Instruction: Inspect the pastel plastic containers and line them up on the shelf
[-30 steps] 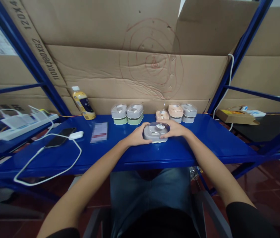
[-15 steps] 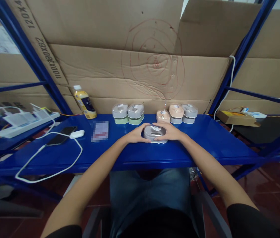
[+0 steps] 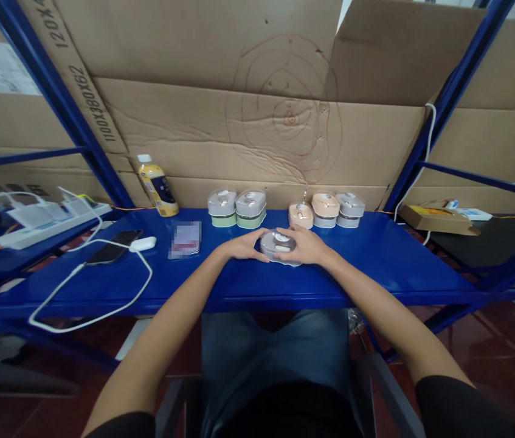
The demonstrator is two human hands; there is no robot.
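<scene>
Blue tabletop (image 3: 385, 261) set in a metal frame, above a dark red tiled floor (image 3: 480, 353); the yellow bottle (image 3: 160, 190) serves as reference. Behind the bottle rises a cardboard panel (image 3: 170, 121), marked to the bottle's upper right with hand-drawn red rings (image 3: 290, 118). A phone (image 3: 112, 248) lies nearer the viewer than the bottle and to its left; two gray-and-green containers (image 3: 223, 210) stand to its right. The gray container (image 3: 269, 246) is also right of the bottle and nearer the viewer, between the left hand (image 3: 244, 246) and the right hand (image 3: 309, 244). Each hand is curved about one end, thumb in front and fingers behind, clasping it; the right hand covers part of the lid. The lid faces up, its pale bar (image 3: 283, 248) running roughly left to right, as the long axis appears to do, although the right end is hidden.
</scene>
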